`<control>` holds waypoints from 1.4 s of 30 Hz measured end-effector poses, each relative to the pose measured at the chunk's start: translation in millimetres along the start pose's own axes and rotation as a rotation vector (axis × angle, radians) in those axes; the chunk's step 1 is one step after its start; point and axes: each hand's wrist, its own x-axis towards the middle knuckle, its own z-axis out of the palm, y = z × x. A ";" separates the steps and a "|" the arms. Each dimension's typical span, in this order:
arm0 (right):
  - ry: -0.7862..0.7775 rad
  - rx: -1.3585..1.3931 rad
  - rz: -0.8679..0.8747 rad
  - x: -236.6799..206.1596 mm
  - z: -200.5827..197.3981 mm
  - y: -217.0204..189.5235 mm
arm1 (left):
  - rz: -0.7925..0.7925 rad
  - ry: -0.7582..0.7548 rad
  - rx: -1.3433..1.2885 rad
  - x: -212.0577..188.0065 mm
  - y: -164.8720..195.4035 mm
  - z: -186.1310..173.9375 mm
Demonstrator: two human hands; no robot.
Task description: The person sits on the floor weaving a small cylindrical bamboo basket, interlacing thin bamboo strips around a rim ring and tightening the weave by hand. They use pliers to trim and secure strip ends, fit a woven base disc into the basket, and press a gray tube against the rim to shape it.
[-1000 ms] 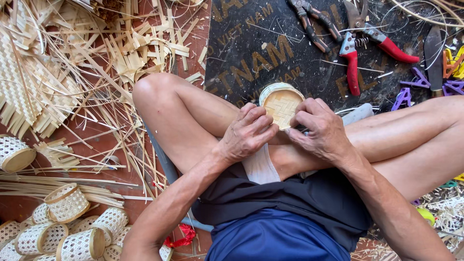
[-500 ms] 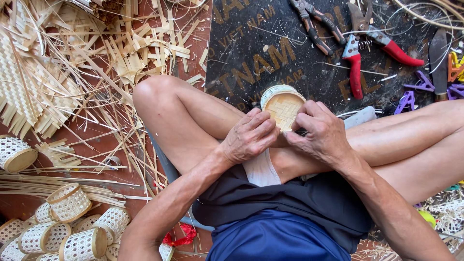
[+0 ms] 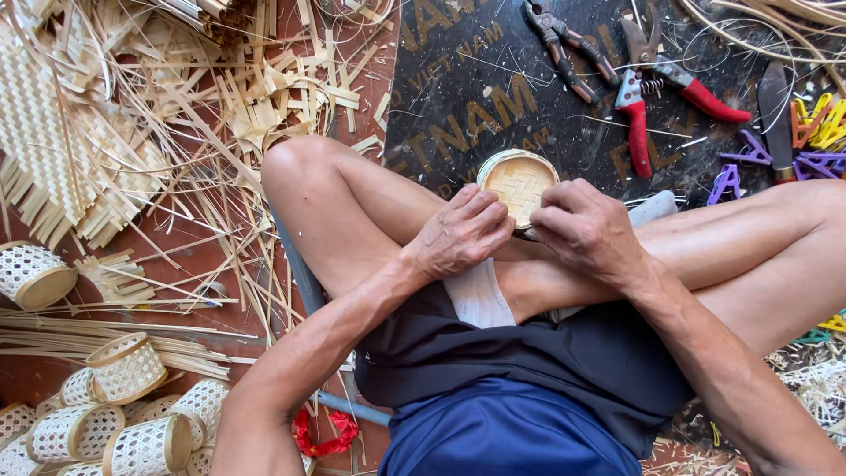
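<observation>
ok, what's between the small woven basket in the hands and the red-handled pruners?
Head view: only bare dark mat with a few thin bamboo slivers between the round woven basket and the red-handled pruners; no tool lies there.

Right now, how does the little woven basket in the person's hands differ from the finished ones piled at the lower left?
The small round basket is held between the left hand and right hand; the pile of woven baskets lies untouched on the floor. The held one shows a tight, solid weave in its bottom; the piled ones have open, lacy sides. It sits alone; they lie tumbled together. Both are pale bamboo with banded rims.
</observation>
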 end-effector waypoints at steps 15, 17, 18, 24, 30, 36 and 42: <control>-0.100 -0.404 -0.180 -5.5 15.1 -1.2 | 0.024 -0.019 0.083 -3.1 -0.2 6.4; -0.064 -0.356 -0.218 -1.4 10.6 5.1 | 0.026 0.030 0.122 -2.7 -0.5 6.6; -0.037 -0.302 -0.244 0.7 8.3 8.9 | 0.037 0.043 0.147 -2.6 -0.8 6.8; -0.040 -0.219 -0.385 6.1 7.2 26.1 | 0.110 0.005 0.161 -2.3 -8.4 8.9; -0.079 -0.229 -0.537 4.1 13.0 34.9 | 0.118 -0.020 0.170 -6.5 -8.2 10.0; -0.097 -0.127 -0.489 5.7 9.5 36.9 | 0.100 -0.022 0.162 -3.3 -7.3 8.4; 0.136 0.250 0.188 -14.9 14.3 23.0 | -0.004 0.053 0.026 -3.4 5.8 -3.6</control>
